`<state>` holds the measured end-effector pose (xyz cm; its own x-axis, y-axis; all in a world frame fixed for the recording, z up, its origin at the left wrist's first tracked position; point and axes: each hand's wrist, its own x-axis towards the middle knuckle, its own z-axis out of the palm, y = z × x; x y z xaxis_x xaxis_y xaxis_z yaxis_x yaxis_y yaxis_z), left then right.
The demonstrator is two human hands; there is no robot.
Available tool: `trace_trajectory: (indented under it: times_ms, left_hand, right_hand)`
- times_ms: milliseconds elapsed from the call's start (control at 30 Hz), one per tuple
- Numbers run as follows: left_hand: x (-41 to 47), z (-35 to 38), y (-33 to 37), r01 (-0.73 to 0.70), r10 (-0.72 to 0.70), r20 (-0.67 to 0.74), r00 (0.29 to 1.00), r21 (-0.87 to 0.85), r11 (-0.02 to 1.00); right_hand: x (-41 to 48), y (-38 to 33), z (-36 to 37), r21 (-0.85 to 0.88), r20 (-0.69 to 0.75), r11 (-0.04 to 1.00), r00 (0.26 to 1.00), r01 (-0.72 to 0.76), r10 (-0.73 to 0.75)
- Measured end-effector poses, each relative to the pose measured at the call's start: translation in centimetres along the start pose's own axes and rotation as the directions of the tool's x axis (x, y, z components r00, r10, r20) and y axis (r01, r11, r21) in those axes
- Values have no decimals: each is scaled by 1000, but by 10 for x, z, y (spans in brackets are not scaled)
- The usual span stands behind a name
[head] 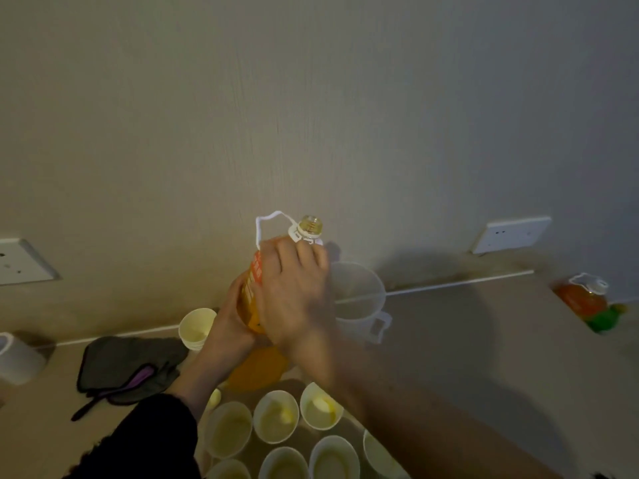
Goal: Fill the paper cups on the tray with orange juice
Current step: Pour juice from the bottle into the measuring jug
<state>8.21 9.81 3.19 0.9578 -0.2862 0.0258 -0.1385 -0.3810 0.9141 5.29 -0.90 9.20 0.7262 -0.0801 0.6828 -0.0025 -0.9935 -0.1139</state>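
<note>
— Where's the juice bottle (253,292)?
— Upright in both my hands; left hand (230,321) grips its side, right hand (294,295) wraps its shoulder; paper cups (276,414) sit below, toward me, so it must tip my way.

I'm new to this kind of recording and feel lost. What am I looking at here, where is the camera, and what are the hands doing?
One picture, from a camera worn on a person's head, looking down. No machine: the left hand and right hand grip an uncapped orange juice bottle, fingers curled round it. Below stand paper cups, several holding some juice. Behind is a clear jug; left, a dark cloth.
</note>
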Motion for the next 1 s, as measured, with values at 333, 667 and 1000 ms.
trace_trajectory:
  times_ms: [333,667,1000]
  left_hand:
    - [2,-5,5,-25,25,10,1000,38,999]
    - [0,-9,5,-14,12,16,1000,90,996]
    - [5,-9,-1,-20,16,32,999,157,987]
  right_hand:
    - [-8,3,-12,40,81,994,992,-100,97]
    - [-16,6,-17,47,155,991,981,-125,116]
    - [-27,13,-8,62,198,987,971,-146,131]
